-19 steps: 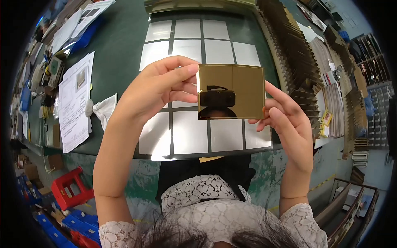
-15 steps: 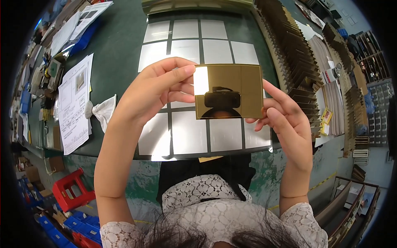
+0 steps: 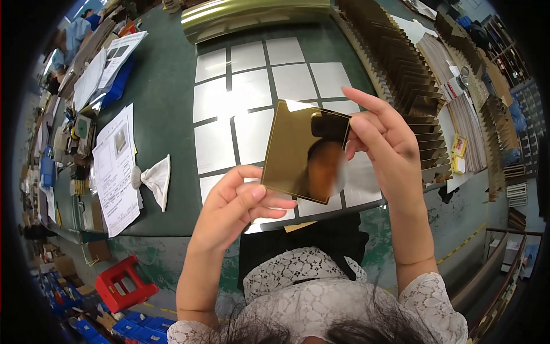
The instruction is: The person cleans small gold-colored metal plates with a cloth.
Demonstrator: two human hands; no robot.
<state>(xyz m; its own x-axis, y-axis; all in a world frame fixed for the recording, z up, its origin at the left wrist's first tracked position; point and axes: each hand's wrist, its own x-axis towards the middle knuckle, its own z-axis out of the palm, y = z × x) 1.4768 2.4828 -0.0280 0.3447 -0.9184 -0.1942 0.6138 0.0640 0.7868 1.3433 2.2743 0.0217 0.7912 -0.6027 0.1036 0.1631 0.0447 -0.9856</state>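
Observation:
A gold-toned mirror plate (image 3: pixel 286 146) is held up, tilted, between my two hands over the table. My left hand (image 3: pixel 226 212) pinches its lower left corner, thumb on top and fingers beneath. At the upper right corner my right hand (image 3: pixel 389 143) grips the edge by thumb and fingers, the index finger stretched out past it. Dark and skin-toned reflections fill much of the plate's glossy face. Beneath it, rows of white rectangular sheets (image 3: pixel 215 146) lie on the dark green table (image 3: pixel 157 80); the plate and hands hide some of them.
A large gold roll (image 3: pixel 258 20) lies at the far edge. Gold-brown plates stand in a long slotted rack (image 3: pixel 395 63) at right. On the left are printed papers (image 3: pixel 117 172) and a knotted white cloth (image 3: pixel 156 180). A red stool (image 3: pixel 125 284) is on the floor.
The plate has turned clockwise and tilted. My left hand has moved down to its lower left corner, and my right hand up to the upper right corner. The view has shifted slightly.

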